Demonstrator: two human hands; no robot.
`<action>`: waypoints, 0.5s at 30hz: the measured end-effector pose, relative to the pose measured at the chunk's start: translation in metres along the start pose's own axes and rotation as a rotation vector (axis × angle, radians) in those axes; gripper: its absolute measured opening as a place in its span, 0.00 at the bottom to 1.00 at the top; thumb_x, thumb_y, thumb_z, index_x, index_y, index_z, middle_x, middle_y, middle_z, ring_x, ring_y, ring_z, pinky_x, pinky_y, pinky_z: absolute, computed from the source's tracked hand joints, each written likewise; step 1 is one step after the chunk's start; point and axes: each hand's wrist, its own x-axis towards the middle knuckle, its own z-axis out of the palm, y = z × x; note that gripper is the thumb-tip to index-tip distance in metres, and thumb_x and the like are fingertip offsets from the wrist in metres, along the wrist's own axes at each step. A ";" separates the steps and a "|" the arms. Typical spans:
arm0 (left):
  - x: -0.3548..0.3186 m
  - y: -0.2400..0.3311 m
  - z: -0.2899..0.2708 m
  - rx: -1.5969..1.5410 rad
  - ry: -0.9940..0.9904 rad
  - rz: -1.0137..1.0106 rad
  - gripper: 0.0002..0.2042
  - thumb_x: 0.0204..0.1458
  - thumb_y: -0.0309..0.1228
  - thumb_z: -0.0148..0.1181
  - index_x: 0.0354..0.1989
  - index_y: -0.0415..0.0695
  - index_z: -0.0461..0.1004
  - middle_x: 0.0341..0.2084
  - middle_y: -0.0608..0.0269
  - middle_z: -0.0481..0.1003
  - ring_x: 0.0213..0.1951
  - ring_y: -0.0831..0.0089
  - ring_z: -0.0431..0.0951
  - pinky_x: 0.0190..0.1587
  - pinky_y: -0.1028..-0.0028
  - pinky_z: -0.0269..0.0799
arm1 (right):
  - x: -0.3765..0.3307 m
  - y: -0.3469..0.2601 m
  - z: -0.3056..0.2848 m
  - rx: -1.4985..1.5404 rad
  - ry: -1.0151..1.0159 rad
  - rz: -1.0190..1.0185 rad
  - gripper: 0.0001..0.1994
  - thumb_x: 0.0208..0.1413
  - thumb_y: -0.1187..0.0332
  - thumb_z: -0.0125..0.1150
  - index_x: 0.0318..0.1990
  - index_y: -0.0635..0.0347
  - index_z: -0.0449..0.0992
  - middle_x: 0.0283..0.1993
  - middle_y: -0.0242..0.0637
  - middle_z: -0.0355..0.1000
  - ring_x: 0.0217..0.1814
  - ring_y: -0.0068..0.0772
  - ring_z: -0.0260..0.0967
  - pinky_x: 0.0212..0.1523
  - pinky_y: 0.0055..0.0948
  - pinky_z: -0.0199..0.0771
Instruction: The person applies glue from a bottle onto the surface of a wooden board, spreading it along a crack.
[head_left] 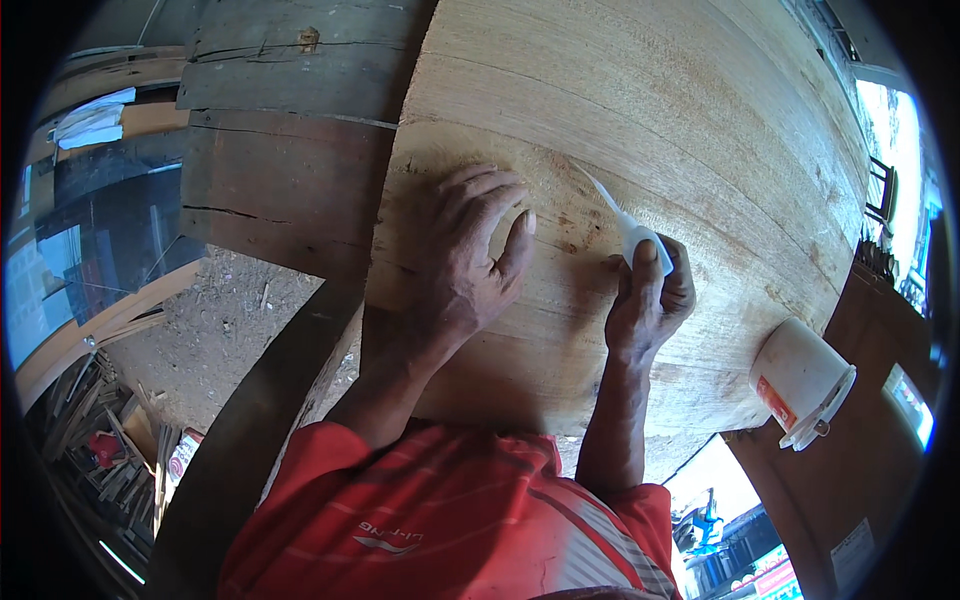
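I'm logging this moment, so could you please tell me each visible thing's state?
White bottle: held, nozzle pointing forward-left
Right hand: closed around the white bottle
Pale wooden panel: darkly marked in patches
Left hand: palm down on the panel
White bucket: inside not visible
Dark planks: cracked

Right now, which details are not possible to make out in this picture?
All in the head view:
White bottle: partly covered by the right grip; fill level unclear.
Wooden tabletop: far end cut off by the upper edge; patch under the left grip covered.
White bucket: inside hidden by its wall.
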 end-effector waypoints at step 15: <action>-0.001 -0.001 0.001 -0.042 0.014 -0.003 0.13 0.50 0.22 0.64 0.45 0.40 0.74 0.44 0.55 0.76 0.51 0.55 0.75 0.55 0.60 0.69 | 0.003 -0.001 0.005 -0.175 -0.018 -0.018 0.16 0.64 0.58 0.60 0.39 0.66 0.78 0.25 0.31 0.75 0.28 0.17 0.67 0.31 0.20 0.65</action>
